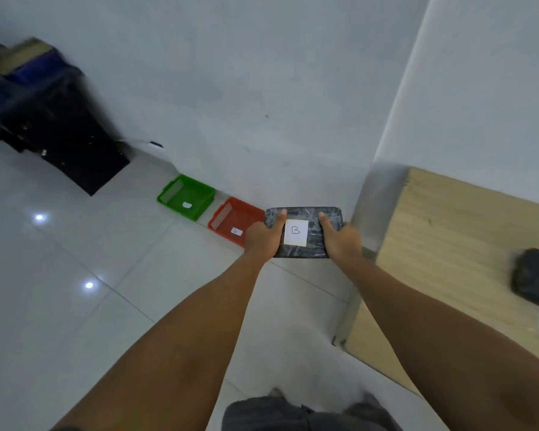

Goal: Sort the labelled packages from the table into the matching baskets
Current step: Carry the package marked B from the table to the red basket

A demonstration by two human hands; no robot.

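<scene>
A dark wrapped package [305, 216] with a white label marked "B" is held in the air between both hands. My left hand [263, 237] grips its left edge and my right hand [339, 239] grips its right edge, thumbs on top. On the floor by the wall stand a green basket [168, 194] and a red basket [221, 217], each with a small white label inside. The package hangs just right of the red basket. Another dark package [532, 279] lies on the wooden table [433, 244] at the right.
A dark piece of furniture [63, 132] with blue items on top stands at the far left. White walls close the corner behind the baskets. The glossy tiled floor [75, 259] stretches to the left.
</scene>
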